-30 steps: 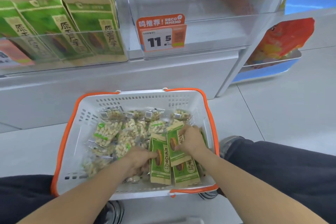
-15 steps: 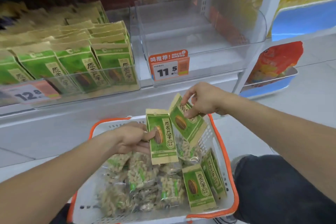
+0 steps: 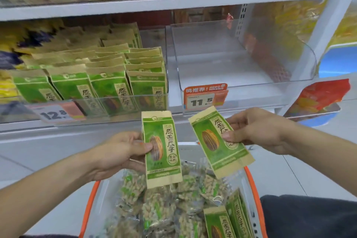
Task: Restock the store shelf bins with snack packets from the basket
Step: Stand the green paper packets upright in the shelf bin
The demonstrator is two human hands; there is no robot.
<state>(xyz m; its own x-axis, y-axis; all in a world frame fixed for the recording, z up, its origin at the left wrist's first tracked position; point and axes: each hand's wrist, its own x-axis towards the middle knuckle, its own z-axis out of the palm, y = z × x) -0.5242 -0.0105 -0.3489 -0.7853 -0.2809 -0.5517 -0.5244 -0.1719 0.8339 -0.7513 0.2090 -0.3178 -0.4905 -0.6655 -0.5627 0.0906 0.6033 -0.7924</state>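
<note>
My left hand (image 3: 117, 152) pinches an upright green sunflower-seed packet (image 3: 164, 156) by its left edge. My right hand (image 3: 258, 129) pinches a second green packet (image 3: 210, 139), tilted left, by its right edge. Both packets hang above the white basket with an orange rim (image 3: 255, 189), in front of the lowest shelf. The basket holds several clear nut packets (image 3: 164, 205) and more green packets (image 3: 228, 222). A clear bin on the left (image 3: 123, 102) is filled with matching green packets (image 3: 116, 87). The clear bin on the right (image 3: 301, 65) looks bare inside.
Price tags reading 12.8 (image 3: 56, 113) and 11.5 (image 3: 204, 98) hang on the bin fronts. A higher shelf (image 3: 173, 1) carries tan packets. A red packet (image 3: 318, 98) lies in a blue-edged tray at the right. My dark trouser leg (image 3: 309, 216) is beside the basket.
Both hands have risen out of the basket, each with a green packet, up to the level of the bin fronts. The view has tilted up toward the shelf.
</note>
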